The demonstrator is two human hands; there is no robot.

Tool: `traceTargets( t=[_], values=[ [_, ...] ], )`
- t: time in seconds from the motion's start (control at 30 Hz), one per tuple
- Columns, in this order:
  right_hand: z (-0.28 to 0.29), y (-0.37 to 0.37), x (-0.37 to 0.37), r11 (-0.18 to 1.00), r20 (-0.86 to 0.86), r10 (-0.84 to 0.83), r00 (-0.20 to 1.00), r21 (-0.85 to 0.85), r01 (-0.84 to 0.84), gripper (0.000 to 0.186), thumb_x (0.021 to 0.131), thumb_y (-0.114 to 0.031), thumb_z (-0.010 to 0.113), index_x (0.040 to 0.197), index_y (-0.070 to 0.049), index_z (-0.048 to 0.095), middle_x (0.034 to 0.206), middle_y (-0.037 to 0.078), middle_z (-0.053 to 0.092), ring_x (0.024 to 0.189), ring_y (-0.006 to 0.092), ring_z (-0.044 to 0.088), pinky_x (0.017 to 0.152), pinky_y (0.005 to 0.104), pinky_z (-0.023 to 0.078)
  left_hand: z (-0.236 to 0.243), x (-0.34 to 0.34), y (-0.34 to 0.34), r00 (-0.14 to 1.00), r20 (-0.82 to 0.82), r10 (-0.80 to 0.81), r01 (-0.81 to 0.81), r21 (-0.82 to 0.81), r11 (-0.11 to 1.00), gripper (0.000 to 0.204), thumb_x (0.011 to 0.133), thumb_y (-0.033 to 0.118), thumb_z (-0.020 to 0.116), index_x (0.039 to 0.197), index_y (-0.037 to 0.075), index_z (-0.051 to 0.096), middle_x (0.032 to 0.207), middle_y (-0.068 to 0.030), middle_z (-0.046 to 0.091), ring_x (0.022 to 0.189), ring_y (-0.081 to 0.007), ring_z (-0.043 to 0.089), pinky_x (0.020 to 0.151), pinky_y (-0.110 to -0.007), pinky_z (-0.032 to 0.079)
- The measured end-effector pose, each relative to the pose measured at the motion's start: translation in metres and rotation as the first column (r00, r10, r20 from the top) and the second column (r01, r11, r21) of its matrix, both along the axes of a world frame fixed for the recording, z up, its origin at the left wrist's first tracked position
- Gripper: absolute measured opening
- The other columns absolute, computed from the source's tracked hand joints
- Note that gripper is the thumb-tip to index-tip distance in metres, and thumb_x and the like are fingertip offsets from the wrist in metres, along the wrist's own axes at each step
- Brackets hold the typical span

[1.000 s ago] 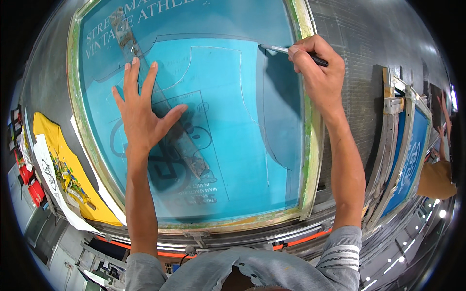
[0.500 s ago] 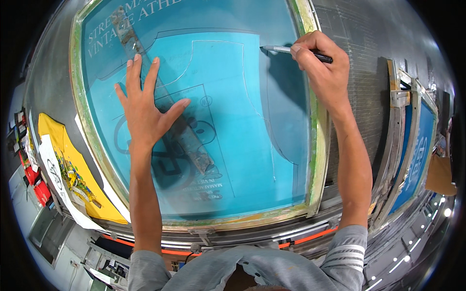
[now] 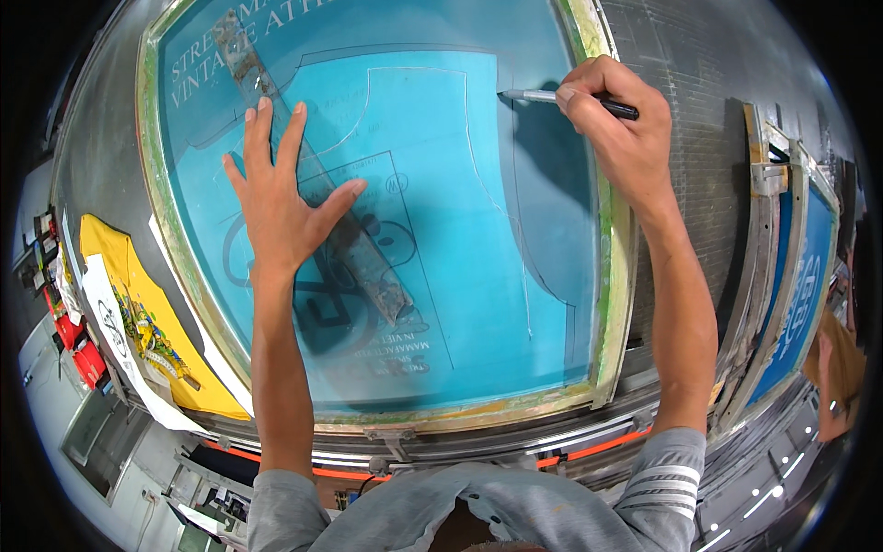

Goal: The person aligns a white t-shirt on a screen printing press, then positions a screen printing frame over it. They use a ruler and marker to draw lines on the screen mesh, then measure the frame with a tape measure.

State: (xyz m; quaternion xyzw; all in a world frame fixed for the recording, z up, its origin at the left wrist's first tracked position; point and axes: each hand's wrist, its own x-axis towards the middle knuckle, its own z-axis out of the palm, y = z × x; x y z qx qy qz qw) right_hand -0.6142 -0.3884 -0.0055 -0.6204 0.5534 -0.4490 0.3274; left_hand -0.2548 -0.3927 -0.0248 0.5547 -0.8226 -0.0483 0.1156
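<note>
A large printing screen with a pale green frame and turquoise mesh lies flat in front of me. My left hand presses flat on the mesh with fingers spread, over a dark printed design. My right hand grips a black marker pen with its tip touching the mesh near the upper right of a drawn outline. A grey metal bar shows through the mesh under my left hand.
A yellow printed shirt lies at the left beside the frame. More framed blue screens stand on edge at the right. An orange strip runs along the machine edge below the frame. Another person's hand shows at the far right.
My right hand with the marker has shifted slightly, its tip staying at the line's upper right part. My left hand stays flat on the mesh.
</note>
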Motion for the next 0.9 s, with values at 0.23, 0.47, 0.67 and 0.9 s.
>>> traceTargets(
  t=[0.23,0.47,0.67,0.9],
  values=[
    [0.002,0.007,0.001,1.000,-0.004,0.003,1.000,-0.004,-0.003,0.009,0.081,-0.004,0.065,0.074,-0.001,0.060,0.067,0.000,0.060,0.063,0.0057,0.050,0.057,0.0247,0.040,-0.001,-0.001,0.000,1.000,0.005,0.000,0.000,-0.004,1.000,0.098,0.073,0.053,0.086,0.156,0.019,0.047,0.166,-0.0156,0.033,0.153,-0.0378,0.030,0.118,-0.072,0.014],
    [0.003,0.014,0.001,1.000,-0.023,0.022,1.000,0.006,-0.022,0.009,0.080,-0.005,0.065,0.074,-0.001,0.060,0.067,0.001,0.062,0.063,0.0061,0.051,0.057,0.0250,0.040,-0.002,0.000,0.000,1.000,0.001,0.000,0.000,-0.004,1.000,0.096,0.073,0.048,0.088,0.156,0.020,0.047,0.166,-0.0142,0.032,0.154,-0.0355,0.030,0.120,-0.069,0.013],
    [0.004,0.020,0.001,0.999,-0.022,0.036,0.999,0.008,-0.036,0.009,0.081,-0.005,0.066,0.074,-0.002,0.060,0.069,0.001,0.063,0.063,0.0065,0.052,0.057,0.0253,0.040,-0.002,-0.001,0.000,1.000,-0.001,0.003,-0.003,0.000,1.000,0.096,0.073,0.048,0.087,0.156,0.020,0.047,0.167,-0.0142,0.032,0.154,-0.0356,0.029,0.120,-0.069,0.012],
    [0.007,0.032,0.002,0.997,-0.015,0.057,0.998,0.043,-0.057,0.009,0.080,-0.004,0.066,0.074,-0.001,0.060,0.069,0.002,0.063,0.063,0.0068,0.052,0.056,0.0255,0.041,-0.001,0.001,0.005,1.000,-0.003,0.005,-0.005,0.004,1.000,0.095,0.074,0.048,0.086,0.156,0.021,0.047,0.166,-0.0138,0.033,0.154,-0.0357,0.029,0.121,-0.069,0.012]
  ],
)
